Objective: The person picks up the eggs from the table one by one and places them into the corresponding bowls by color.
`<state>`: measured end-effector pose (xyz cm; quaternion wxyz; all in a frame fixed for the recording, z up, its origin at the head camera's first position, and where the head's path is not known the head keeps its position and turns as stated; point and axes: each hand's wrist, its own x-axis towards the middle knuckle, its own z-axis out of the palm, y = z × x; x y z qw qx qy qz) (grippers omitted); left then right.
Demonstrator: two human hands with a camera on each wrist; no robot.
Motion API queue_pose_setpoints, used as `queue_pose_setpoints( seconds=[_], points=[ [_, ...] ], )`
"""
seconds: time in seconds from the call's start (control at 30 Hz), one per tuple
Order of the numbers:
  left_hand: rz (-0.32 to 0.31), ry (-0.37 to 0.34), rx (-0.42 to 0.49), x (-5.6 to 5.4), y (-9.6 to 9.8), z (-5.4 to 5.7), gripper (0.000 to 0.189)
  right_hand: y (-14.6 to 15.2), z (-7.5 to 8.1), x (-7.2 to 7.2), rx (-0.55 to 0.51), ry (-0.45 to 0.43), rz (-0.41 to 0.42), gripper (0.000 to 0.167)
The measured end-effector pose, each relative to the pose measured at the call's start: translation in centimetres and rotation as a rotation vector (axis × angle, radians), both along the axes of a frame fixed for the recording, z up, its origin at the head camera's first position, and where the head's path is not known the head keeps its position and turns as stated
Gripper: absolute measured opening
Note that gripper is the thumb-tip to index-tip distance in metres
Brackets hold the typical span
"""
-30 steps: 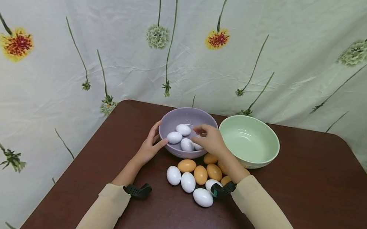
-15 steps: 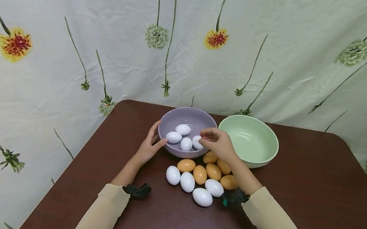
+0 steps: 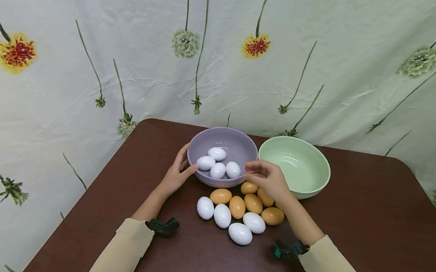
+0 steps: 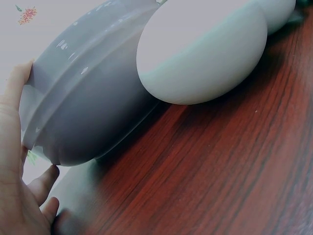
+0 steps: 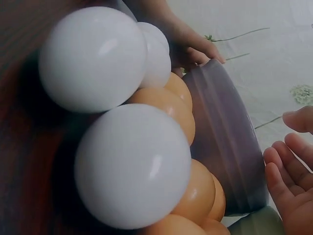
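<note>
My left hand (image 3: 176,173) steadies the purple bowl (image 3: 237,142) by its left side, thumb at the rim and fingers along the outer wall. The left wrist view shows those fingers (image 4: 17,93) against the bowl's ridged outside. Several white eggs (image 3: 217,154) lie inside the bowl. My right hand (image 3: 271,177) hovers at the bowl's right rim, fingers loosely bent and holding nothing; in the right wrist view its palm and fingers (image 5: 288,171) are bare. Below it, several brown eggs (image 3: 253,203) and several white eggs (image 3: 240,234) lie clustered on the table in front of the bowl.
A pale green bowl (image 3: 295,162) with no eggs visible inside stands right beside the purple one. Both are near the far edge of the dark red-brown table (image 3: 372,223). A flower-patterned cloth (image 3: 224,79) hangs behind.
My right hand has drawn out of the purple bowl toward the right, leaving a white egg inside that its fingers were at before. My left hand has stayed on the bowl.
</note>
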<state>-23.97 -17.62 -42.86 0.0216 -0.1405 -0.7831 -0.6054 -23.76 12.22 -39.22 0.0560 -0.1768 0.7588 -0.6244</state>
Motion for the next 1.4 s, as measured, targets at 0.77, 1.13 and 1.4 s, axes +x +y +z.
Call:
queue_pose_setpoints(
  seconds=[0.77,1.13,1.4],
  points=[
    [-0.001,-0.002,0.004,0.0,0.1,0.1,0.073,1.7,-1.5,3.6,0.028,-0.028,0.11,0.035],
    [0.0,-0.017,0.006,0.0,0.1,0.0,0.073,2.0,-2.2,4.9,0.034,0.002,0.178,0.03],
    [-0.005,-0.024,0.012,-0.1,0.0,-0.1,0.074,1.9,-2.3,6.0,0.054,0.02,0.248,0.031]
  ],
)
